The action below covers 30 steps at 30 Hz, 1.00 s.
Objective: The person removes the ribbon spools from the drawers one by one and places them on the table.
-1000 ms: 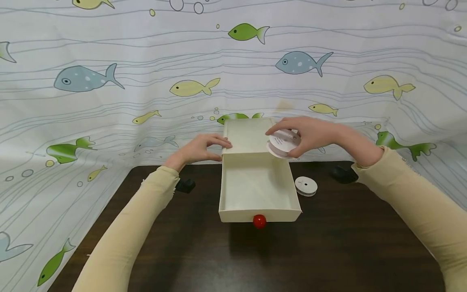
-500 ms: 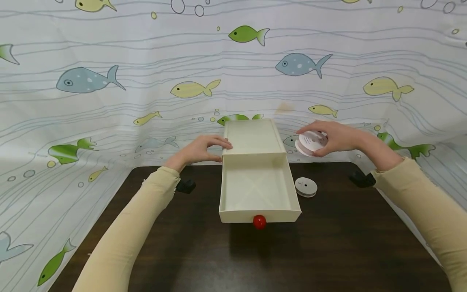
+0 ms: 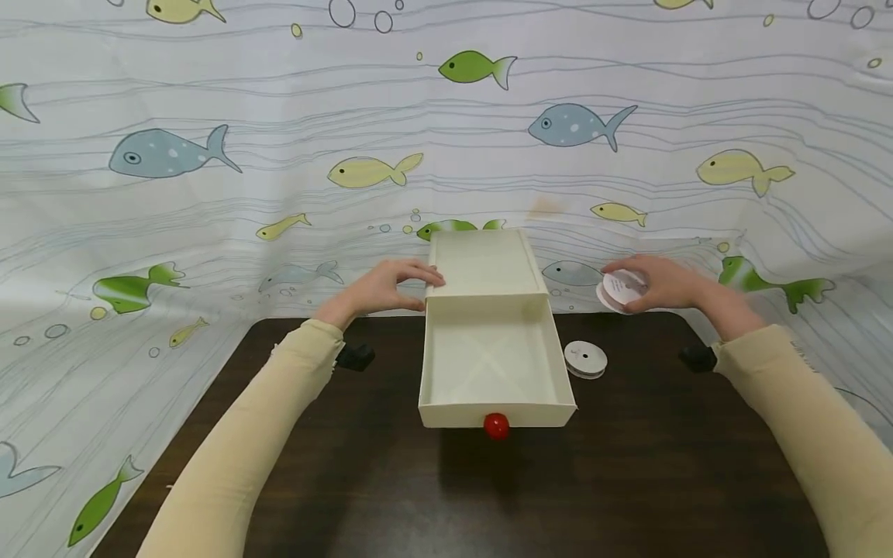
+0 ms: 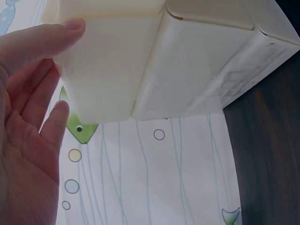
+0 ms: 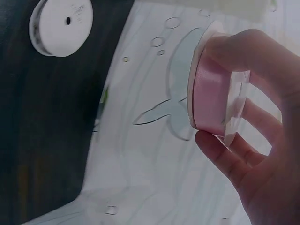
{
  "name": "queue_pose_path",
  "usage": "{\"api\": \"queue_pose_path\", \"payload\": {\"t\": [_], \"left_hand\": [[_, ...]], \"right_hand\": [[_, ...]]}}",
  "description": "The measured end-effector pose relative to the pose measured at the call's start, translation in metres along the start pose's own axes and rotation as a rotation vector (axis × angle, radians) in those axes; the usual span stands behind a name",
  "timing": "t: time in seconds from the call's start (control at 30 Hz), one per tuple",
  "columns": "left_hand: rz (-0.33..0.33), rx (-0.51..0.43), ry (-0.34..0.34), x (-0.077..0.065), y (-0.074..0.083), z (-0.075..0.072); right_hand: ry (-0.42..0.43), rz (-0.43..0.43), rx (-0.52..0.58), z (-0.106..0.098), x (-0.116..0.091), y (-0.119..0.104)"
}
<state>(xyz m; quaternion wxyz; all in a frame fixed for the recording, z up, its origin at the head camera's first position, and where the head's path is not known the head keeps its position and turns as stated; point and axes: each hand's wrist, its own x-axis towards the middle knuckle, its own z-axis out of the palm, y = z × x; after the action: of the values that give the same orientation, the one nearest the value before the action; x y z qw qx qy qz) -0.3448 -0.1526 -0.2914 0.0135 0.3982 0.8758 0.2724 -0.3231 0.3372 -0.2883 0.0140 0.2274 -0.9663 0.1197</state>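
Note:
A cream cardboard drawer box [image 3: 481, 263] stands at the middle back, its drawer [image 3: 491, 349] pulled out and a red round knob [image 3: 497, 425] on the front. My left hand [image 3: 387, 291] holds the box's left side near the front edge; in the left wrist view the thumb [image 4: 51, 40] lies against the cream wall. My right hand [image 3: 663, 283], to the right of the box, grips a ribbon spool [image 3: 619, 291] by its rims. Pink ribbon [image 5: 211, 96] shows on it in the right wrist view. Inside the drawer only its cream bottom shows.
A second white-faced ribbon spool [image 3: 585, 359] lies flat on the dark wooden table [image 3: 335, 496], just right of the drawer. A white sheet [image 3: 279, 101] printed with fish hangs behind and at both sides of the table.
My right hand has carried the pink ribbon spool from over the box's right edge out to the right and slightly down. The left hand and the box have stayed in place.

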Motion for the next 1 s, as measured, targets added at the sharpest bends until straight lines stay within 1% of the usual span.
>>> {"api": "queue_pose_path", "payload": {"t": [0.1,0.27,0.53,0.67,0.77,0.87,1.0], "left_hand": [[-0.007,-0.001,0.007,-0.003,-0.002,-0.002],[-0.018,0.001,0.016,-0.007,-0.002,-0.003],[-0.009,0.002,0.018,-0.003,0.000,-0.001],[-0.002,-0.012,0.014,-0.001,-0.001,0.001],[0.010,-0.023,0.005,-0.001,-0.001,0.002],[0.021,-0.012,0.002,0.000,-0.001,0.002],[0.025,0.008,0.007,0.001,0.000,0.001]], "right_hand": [[-0.006,-0.018,0.018,0.010,0.005,0.006],[-0.036,0.005,0.036,0.023,0.007,0.014],[-0.059,0.053,0.033,0.050,0.001,0.030],[-0.092,0.083,0.083,0.065,-0.003,0.035],[-0.103,0.070,0.115,0.076,-0.005,0.040],[-0.102,0.063,0.112,0.085,-0.007,0.046],[-0.092,0.076,0.109,0.090,-0.008,0.052]]}}
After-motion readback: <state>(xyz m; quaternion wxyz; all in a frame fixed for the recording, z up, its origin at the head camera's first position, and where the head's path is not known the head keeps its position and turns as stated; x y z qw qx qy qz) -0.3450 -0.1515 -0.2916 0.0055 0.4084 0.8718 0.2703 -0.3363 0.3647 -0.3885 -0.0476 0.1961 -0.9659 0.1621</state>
